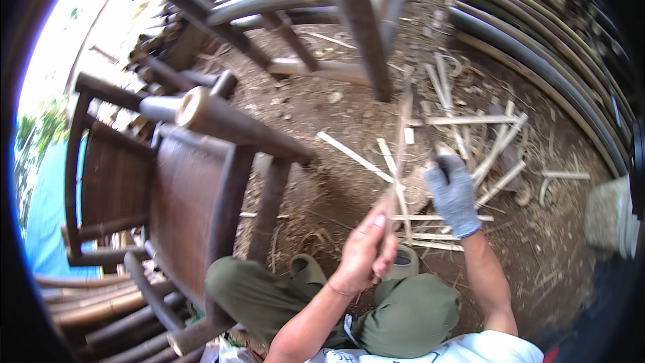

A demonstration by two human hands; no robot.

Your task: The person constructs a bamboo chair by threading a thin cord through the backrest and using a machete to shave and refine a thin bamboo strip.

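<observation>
Showing one seated person at work over bare earth, viewed from above.

Left hand [363, 252]: bare, fingers curled shut around the lower end of a long thin pale bamboo strip [400, 154]. The strip stands nearly upright from the fist and reaches up toward the dark frame beyond.

Right hand [453, 195]: in a grey knitted glove with a blue cuff, closed around a dark handle [443, 165] just right of the strip; what the handle belongs to cannot be told, nor whether it touches the strip.

Legs: olive-green trousers [403, 316], knees drawn up, grey-green rubber clogs [306, 270] on the feet.

Left of the person: a dark brown bamboo chair [195, 188] lying tilted, with a woven cane seat panel and thick round poles, one cut end facing the camera.

Top centre: a second dark bamboo frame [336, 20] of crossing poles.

Ground [322, 114]: brown soil strewn with pale split bamboo offcuts [470, 121], thickest just beyond the gloved hand.

Right edge: a row of long dark curved bamboo poles [537, 60] laid side by side, and a pale grey block [608, 215] near them.

Far left: blue sheeting [47, 208].
</observation>
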